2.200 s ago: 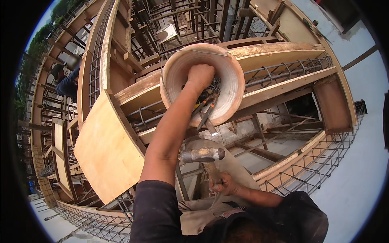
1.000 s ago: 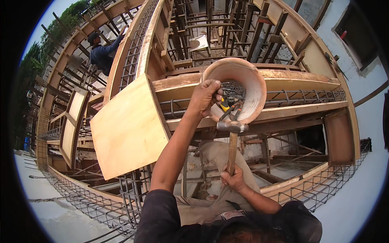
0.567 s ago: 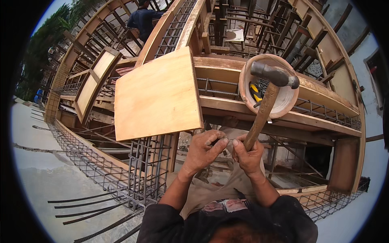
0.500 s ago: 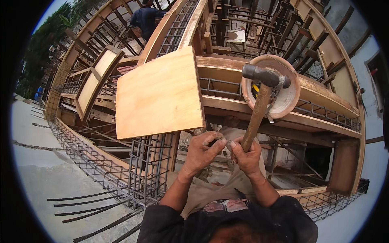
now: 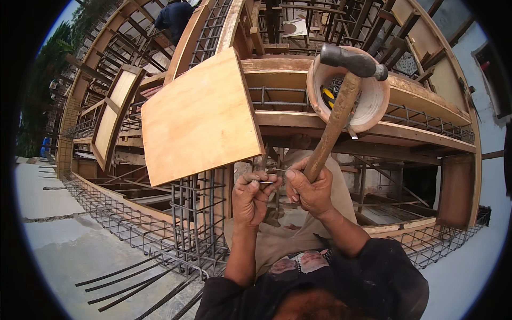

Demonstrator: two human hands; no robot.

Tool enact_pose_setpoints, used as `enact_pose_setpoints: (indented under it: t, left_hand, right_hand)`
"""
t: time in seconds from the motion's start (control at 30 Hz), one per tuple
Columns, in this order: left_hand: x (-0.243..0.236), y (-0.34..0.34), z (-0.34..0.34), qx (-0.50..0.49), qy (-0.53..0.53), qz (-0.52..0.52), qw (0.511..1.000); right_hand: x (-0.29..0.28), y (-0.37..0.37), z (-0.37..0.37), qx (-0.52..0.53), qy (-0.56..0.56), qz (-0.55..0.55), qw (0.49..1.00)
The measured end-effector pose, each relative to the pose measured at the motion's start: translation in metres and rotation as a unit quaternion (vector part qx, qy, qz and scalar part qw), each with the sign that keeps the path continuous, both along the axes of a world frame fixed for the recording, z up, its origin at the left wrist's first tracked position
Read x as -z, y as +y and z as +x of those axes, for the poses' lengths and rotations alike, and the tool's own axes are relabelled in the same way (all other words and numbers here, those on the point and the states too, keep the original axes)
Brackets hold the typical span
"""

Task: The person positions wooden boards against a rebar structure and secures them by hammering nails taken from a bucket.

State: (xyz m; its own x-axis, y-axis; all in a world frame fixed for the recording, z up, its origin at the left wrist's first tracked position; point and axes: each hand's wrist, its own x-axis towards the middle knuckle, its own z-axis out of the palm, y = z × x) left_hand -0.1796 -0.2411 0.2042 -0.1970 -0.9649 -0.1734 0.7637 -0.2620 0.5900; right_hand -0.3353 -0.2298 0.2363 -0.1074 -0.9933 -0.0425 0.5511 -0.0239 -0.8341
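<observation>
My right hand (image 5: 313, 191) is closed round the lower end of a hammer's wooden handle (image 5: 337, 124). The hammer's dark steel head (image 5: 352, 61) is up in front of a round bucket (image 5: 380, 109). A thin nail (image 5: 281, 170) pokes out by my right thumb. Pinched in the fingers of my left hand (image 5: 251, 198) is another nail (image 5: 267, 182), close beside the right hand. Loose nails and a yellow-handled tool (image 5: 328, 97) lie inside the bucket. A sheet of plywood (image 5: 200, 120) rests beyond my left hand.
Wooden beam formwork (image 5: 298, 118) with rebar inside runs across ahead of me. A rebar column cage (image 5: 197, 213) rises at left, and loose bar ends (image 5: 125, 277) stick out over concrete. Openings between beams drop to props below. Another person (image 5: 175, 20) bends at the far left.
My hands were together at the fingertips; now they are slightly apart, and a nail shows at each. The view has shifted, showing more of the bucket's contents.
</observation>
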Motion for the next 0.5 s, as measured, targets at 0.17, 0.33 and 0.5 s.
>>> enact_pose_setpoints:
  t: [0.17, 0.33, 0.5]
  left_hand:
    - [0.026, -0.013, 0.005, 0.031, 0.067, 0.063, 0.995]
    - [0.029, -0.009, -0.012, 0.015, -0.051, 0.097, 0.994]
    - [0.046, -0.004, -0.008, -0.037, -0.17, 0.111, 0.979]
  right_hand:
    - [0.045, -0.001, 0.011, 0.014, 0.035, 0.049, 0.998]
    - [0.074, 0.003, 0.021, 0.013, -0.005, 0.051, 0.999]
    - [0.094, 0.007, 0.029, -0.059, 0.03, 0.102, 0.993]
